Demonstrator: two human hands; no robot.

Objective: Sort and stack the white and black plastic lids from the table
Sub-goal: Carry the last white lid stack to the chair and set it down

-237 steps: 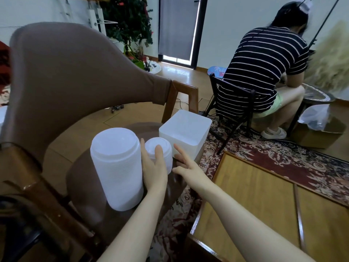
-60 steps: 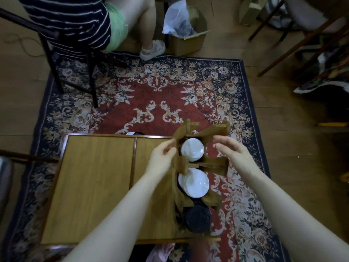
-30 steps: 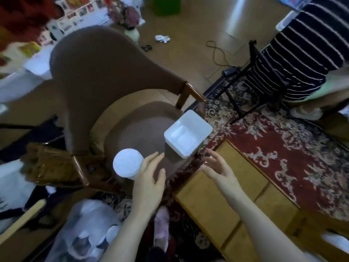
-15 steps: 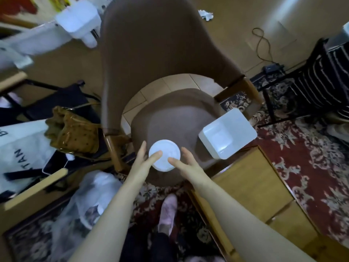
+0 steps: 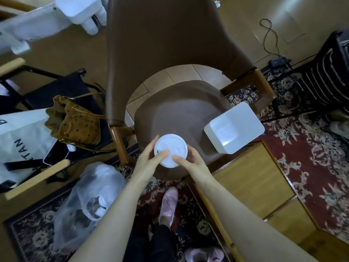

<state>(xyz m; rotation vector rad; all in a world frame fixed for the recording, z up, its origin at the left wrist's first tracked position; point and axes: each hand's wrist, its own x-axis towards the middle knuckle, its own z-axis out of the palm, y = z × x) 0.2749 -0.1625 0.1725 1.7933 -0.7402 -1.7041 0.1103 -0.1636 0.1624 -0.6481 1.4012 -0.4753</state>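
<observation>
We see both hands on a round white lid (image 5: 171, 148), top of a stack whose sides are hidden, standing at the front of the brown chair (image 5: 181, 114) seat. The left hand (image 5: 151, 159) and right hand (image 5: 190, 161) each keep a narrow grip, thumbs on top, fingers curled at its rim. A square white tub (image 5: 234, 127) sits right of it, apart. The desk (image 5: 251, 178) lies lower right.

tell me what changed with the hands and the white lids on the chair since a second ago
Both hands, left and right, closed in from open air and now clasp the round white plastic lid stack. The square white plastic stack stayed on the brown chair seat.
</observation>
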